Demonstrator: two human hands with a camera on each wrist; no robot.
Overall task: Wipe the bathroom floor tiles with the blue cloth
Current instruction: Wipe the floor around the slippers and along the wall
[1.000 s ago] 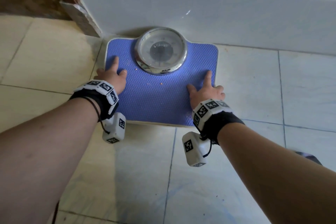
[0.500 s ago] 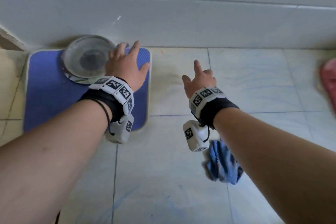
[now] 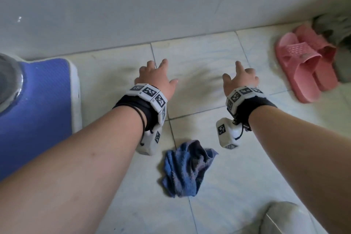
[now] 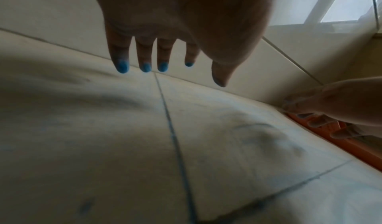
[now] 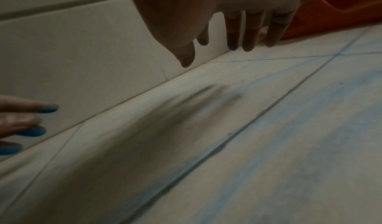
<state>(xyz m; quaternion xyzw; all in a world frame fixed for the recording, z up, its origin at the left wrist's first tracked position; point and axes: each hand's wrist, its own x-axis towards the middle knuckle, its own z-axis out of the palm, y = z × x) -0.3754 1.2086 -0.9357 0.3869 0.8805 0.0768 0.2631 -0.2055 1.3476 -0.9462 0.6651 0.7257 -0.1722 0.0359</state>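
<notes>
The crumpled blue cloth point(image 3: 187, 168) lies on the pale floor tiles point(image 3: 218, 186) between my forearms, nearer to me than both hands. My left hand point(image 3: 156, 77) hovers with straight, spread fingers over a dark smudge point(image 3: 197, 81) on the tiles and holds nothing. My right hand point(image 3: 240, 77) is also spread and empty, to the right of the smudge. In the left wrist view the left hand's point(image 4: 165, 61) blue-nailed fingers hang straight above the tiles. The right wrist view shows the right hand point(image 5: 227, 47) likewise above the floor, close to the wall.
A blue bathroom scale point(image 3: 36, 112) sits on the floor at the left, against the white tiled wall point(image 3: 171, 15). A pair of pink slippers point(image 3: 307, 62) lies at the right, with grey-green fabric point(image 3: 334, 26) behind. A grey object point(image 3: 284, 220) is at the bottom right.
Both hands have left the scale and moved right over the tiles. My view swung right, bringing the blue cloth and the pink slippers into sight.
</notes>
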